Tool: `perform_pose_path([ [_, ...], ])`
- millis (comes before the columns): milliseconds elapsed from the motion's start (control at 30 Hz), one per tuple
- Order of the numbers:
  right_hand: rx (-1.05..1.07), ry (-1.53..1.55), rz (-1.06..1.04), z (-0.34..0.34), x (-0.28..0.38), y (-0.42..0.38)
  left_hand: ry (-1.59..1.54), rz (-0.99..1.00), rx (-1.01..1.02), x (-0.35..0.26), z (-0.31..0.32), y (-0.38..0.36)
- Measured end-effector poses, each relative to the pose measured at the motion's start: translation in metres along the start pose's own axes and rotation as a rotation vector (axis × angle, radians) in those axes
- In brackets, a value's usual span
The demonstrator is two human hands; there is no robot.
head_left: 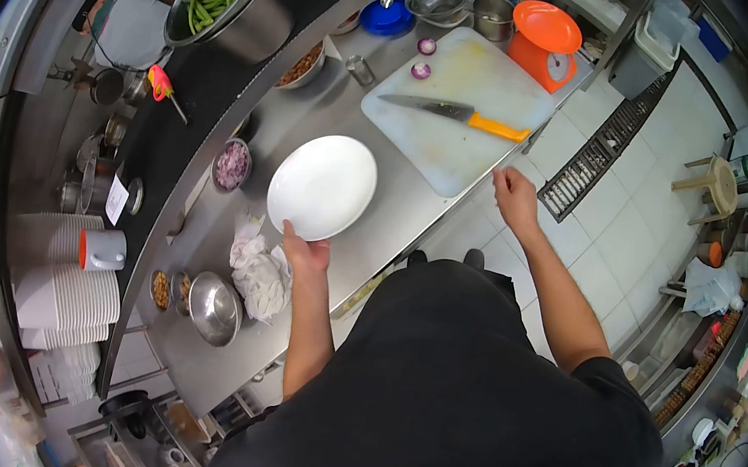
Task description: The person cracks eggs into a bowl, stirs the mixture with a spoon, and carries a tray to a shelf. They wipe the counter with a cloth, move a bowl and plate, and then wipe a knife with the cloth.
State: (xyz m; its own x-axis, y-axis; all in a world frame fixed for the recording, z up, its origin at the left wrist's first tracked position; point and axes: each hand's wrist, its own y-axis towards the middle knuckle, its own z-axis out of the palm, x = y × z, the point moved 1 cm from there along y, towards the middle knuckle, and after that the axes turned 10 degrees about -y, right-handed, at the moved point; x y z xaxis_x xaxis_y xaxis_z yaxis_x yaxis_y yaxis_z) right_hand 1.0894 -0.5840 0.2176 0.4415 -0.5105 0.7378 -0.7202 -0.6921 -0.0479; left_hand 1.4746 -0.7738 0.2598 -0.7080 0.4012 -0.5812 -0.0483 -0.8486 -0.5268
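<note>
My left hand grips the near rim of a white oval plate, thumb on top and fingers underneath. The plate's upper face is bare, and it is over the steel counter. My right hand is loosely closed in the air just off the counter edge, with nothing seen in it. Near it lies a white cutting board with a knife that has a yellow handle. Two pieces of red onion rest on the board's far side.
A bowl of chopped onion, a white cloth and a steel bowl stand left of the plate. An orange scale is beyond the board. A pot of green beans and stacked white dishes occupy the shelf; another person is behind it.
</note>
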Motion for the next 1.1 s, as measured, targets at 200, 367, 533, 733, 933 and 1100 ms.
perform_pose_path([
  [200, 0.054, 0.019, 0.094, 0.011, -0.008, -0.041, -0.123, -0.022, 0.042, -0.009, 0.007, 0.087],
  [367, 0.143, 0.032, 0.055, 0.024, 0.016, -0.06, -0.23, 0.02, 0.091, -0.006, 0.018, 0.14],
  [533, 0.205, 0.007, 0.0, 0.022, 0.018, -0.068, -0.105, -0.089, -0.196, -0.015, 0.028, 0.174],
  [733, 0.198, -0.109, 0.02, 0.006, 0.002, -0.066, -0.01, -0.155, -0.154, -0.016, -0.01, 0.202],
  [933, 0.196, -0.114, 0.029, 0.003, 0.006, -0.056, 0.056, 0.001, -0.168, -0.012, -0.026, 0.147],
  [1100, 0.386, -0.241, -0.058, 0.019, 0.002, -0.048, 0.22, 0.069, -0.174, -0.013, -0.069, 0.122],
])
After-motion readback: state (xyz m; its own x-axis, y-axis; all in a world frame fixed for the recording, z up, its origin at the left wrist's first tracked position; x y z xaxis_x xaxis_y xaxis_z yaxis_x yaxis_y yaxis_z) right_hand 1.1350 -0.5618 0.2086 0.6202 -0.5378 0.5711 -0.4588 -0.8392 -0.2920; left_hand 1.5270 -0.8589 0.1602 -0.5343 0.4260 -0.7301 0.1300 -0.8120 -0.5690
